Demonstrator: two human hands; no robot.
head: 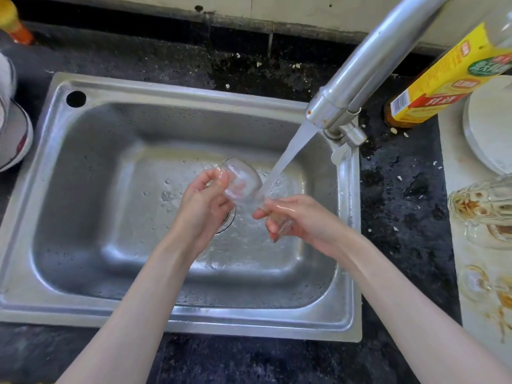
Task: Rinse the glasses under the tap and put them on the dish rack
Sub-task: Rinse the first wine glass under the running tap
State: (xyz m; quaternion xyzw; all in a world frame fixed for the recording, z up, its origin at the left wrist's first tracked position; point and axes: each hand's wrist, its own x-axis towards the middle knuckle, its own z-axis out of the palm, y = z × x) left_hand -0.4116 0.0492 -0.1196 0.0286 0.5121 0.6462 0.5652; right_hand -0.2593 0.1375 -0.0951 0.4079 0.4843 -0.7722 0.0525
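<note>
Both hands mid-basin in steel sink [59, 87]: left hand [206, 199] grips clear tilted glass [241, 181]; right hand [299, 217] grips second glass [282, 224] under tap stream [291, 153]. Dirty glasses [482, 203] on counter right.

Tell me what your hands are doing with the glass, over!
Left hand and right hand both grip one clear glass over the sink. Tap running, stream hitting glass. Dirty glasses wait on right. Nothing in the way.

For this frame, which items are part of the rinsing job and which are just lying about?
In the job: glass held by left hand and right hand, tap, running water, sink, stained glasses waiting at right.

Lying about: yellow-labelled bottle, white plate, orange-capped bottle.
</note>
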